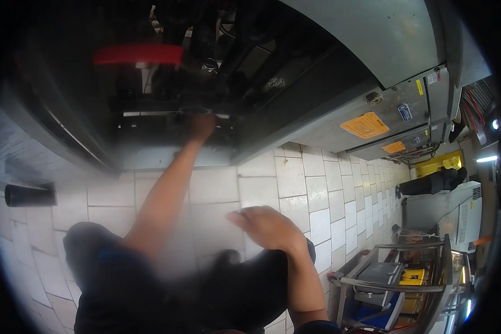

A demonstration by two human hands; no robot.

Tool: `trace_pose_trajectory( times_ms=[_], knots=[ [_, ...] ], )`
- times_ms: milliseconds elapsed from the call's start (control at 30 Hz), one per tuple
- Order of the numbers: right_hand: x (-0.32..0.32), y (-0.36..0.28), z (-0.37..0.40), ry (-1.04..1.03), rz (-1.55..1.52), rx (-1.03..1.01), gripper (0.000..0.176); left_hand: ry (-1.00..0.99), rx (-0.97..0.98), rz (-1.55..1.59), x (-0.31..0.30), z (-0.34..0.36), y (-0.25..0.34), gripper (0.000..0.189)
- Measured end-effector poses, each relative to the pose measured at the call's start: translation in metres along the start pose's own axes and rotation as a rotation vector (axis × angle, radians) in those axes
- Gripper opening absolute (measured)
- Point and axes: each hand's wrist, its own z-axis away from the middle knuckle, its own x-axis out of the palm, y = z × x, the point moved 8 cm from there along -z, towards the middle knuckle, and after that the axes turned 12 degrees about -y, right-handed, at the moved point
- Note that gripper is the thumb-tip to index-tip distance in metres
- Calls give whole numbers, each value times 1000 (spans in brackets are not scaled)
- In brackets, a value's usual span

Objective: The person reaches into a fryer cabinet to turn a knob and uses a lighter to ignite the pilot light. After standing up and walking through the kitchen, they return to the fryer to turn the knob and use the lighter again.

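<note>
My left arm reaches forward into the dark lower compartment (175,157) of a metal kitchen appliance. Inside, near its bottom ledge, is my left hand (204,127), its fingers lost in shadow and blur; I cannot tell what it holds. Dark pipes and fittings fill the space around and above it. A red handle-like bar (138,54) shows up and to the left of that hand. My right hand (270,227) hovers by my bent knee, over the tiled floor, its fingers loosely bent and apart with nothing visible in them.
Grey appliance fronts (367,125) with orange labels run off to the right. A black cylinder (30,196) is at the left. At the lower right stands a metal cart (392,288) with bins. A person in dark clothes (434,182) is farther back on the white tile floor (292,183).
</note>
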Motion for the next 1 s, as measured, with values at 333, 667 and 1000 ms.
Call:
trace_pose_trajectory(
  times_ms=[333, 667, 1000],
  knots=[
    [-1, 1, 0, 31, 12, 2, 30, 15, 19, -95, 5, -1, -4, 18],
    [-3, -1, -1, -18, 6, 39, 28, -18, -6, -65, -1, -2, 2, 19],
    [-2, 0, 0, 13, -13, 18, 28, -88, 19, -141, 5, -3, 2, 18]
  ],
)
